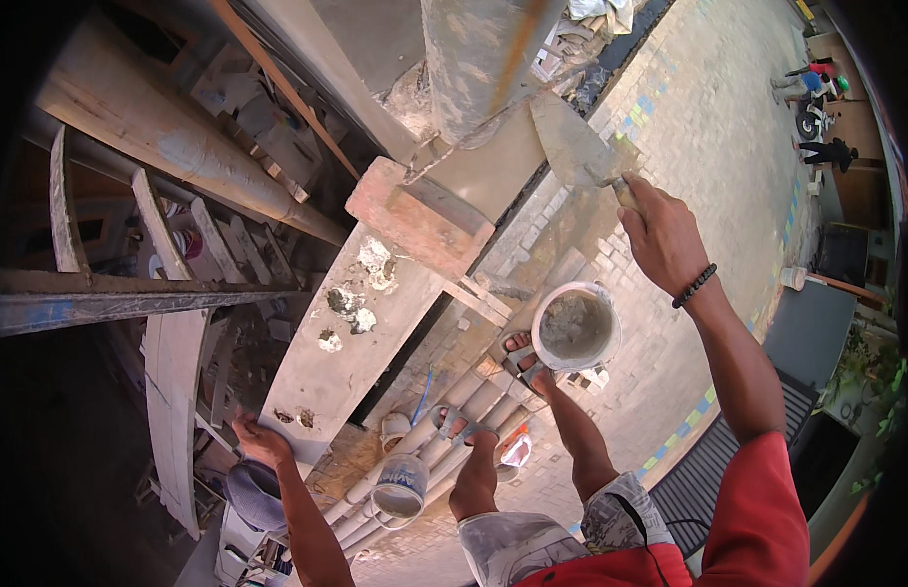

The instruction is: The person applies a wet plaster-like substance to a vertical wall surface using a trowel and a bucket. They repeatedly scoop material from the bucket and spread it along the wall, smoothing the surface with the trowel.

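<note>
My right hand (664, 235) is raised and grips the handle of a mortar-coated trowel (576, 147), whose blade points toward a grey pillar (478, 59). My left hand (261, 440) rests flat on the lower end of a concrete beam (341, 342) with blobs of mortar on it. A red brick (420, 217) lies across the beam near the pillar. I stand on several pale pipes (464, 406) in sandals. A bucket of grey mortar (574, 328) sits by my right foot (524, 357).
A smaller empty bucket (400, 486) hangs beside the pipes. Wooden planks and scaffold timbers (170, 147) crowd the left. Far below lies a paved brick yard (708, 127) with people and a motorbike (816, 98) at the upper right.
</note>
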`<action>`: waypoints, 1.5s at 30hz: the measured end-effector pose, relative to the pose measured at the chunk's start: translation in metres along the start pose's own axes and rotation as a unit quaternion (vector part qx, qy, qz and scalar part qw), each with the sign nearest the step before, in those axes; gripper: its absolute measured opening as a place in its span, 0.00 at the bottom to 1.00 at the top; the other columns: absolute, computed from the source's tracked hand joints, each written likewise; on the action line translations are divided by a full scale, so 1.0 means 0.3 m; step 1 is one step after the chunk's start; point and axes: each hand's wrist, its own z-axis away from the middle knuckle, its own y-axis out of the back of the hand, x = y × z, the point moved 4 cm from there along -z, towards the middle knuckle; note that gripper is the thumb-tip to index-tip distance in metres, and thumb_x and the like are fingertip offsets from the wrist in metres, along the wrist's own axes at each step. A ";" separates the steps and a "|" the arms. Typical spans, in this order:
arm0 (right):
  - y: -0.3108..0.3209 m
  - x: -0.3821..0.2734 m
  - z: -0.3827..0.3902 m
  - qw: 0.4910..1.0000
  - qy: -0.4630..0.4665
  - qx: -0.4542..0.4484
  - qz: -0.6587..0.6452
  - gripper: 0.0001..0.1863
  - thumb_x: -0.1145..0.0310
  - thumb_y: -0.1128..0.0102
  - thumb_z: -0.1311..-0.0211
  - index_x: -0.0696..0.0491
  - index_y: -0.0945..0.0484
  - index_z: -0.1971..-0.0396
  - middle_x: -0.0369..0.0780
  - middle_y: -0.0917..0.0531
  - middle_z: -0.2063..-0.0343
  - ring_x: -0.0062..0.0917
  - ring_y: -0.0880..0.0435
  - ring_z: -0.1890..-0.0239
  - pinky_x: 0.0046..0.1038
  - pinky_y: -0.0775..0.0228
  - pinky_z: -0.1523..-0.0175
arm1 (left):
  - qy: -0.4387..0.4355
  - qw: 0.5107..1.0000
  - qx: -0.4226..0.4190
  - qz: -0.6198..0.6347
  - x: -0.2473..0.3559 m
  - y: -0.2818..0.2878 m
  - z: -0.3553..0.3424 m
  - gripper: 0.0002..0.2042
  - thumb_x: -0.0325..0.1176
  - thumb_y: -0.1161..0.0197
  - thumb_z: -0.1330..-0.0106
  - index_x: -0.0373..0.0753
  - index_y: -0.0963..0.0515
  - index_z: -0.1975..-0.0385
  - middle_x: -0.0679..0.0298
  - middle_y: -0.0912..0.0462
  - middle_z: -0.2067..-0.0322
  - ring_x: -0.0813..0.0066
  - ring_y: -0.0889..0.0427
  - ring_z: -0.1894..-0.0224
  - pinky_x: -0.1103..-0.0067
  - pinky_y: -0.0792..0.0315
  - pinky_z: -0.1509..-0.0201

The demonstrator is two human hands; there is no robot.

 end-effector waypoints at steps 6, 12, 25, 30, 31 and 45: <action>-0.044 -0.022 0.026 0.999 0.017 -0.046 -0.005 0.19 0.72 0.50 0.45 0.59 0.31 0.53 0.52 0.23 0.73 0.47 0.23 0.69 0.42 0.32 0.63 | -0.013 1.000 0.005 -0.014 -0.003 -0.003 0.001 0.14 0.23 0.57 0.39 0.33 0.26 0.59 0.58 0.24 0.74 0.64 0.25 0.72 0.73 0.31 0.65; -0.001 -0.019 0.119 0.996 0.031 -0.077 -0.036 0.19 0.72 0.49 0.46 0.59 0.30 0.53 0.51 0.23 0.74 0.46 0.23 0.69 0.40 0.31 0.64 | 0.019 1.000 0.009 -0.009 0.025 0.013 0.001 0.11 0.24 0.56 0.39 0.33 0.26 0.62 0.57 0.24 0.75 0.64 0.24 0.72 0.73 0.32 0.67; -0.002 -0.032 -0.059 0.996 0.051 -0.060 0.031 0.17 0.72 0.49 0.47 0.58 0.30 0.55 0.52 0.23 0.73 0.46 0.23 0.69 0.42 0.31 0.63 | -0.012 1.000 0.011 -0.015 0.012 0.002 0.000 0.10 0.22 0.57 0.41 0.32 0.27 0.66 0.55 0.24 0.74 0.60 0.24 0.71 0.70 0.31 0.66; 0.012 -0.039 0.053 0.992 0.057 -0.111 0.020 0.19 0.72 0.49 0.48 0.57 0.30 0.54 0.50 0.23 0.74 0.45 0.23 0.69 0.41 0.30 0.63 | -0.005 1.000 0.003 -0.012 0.015 0.020 -0.002 0.13 0.21 0.57 0.41 0.33 0.26 0.60 0.55 0.24 0.73 0.61 0.24 0.71 0.71 0.31 0.65; 0.024 -0.037 0.067 0.991 0.060 -0.117 0.013 0.19 0.72 0.49 0.48 0.57 0.30 0.54 0.50 0.24 0.74 0.45 0.23 0.69 0.41 0.30 0.63 | -0.011 1.000 0.003 -0.014 0.006 0.018 -0.003 0.14 0.21 0.57 0.41 0.34 0.26 0.59 0.55 0.24 0.73 0.61 0.24 0.71 0.71 0.31 0.65; -0.008 -0.043 0.078 0.992 0.049 -0.114 -0.019 0.19 0.72 0.48 0.47 0.57 0.29 0.53 0.50 0.23 0.75 0.46 0.22 0.69 0.40 0.30 0.63 | 0.003 1.000 0.015 -0.014 0.017 0.008 0.003 0.08 0.24 0.56 0.40 0.34 0.28 0.68 0.57 0.24 0.75 0.60 0.25 0.72 0.70 0.32 0.65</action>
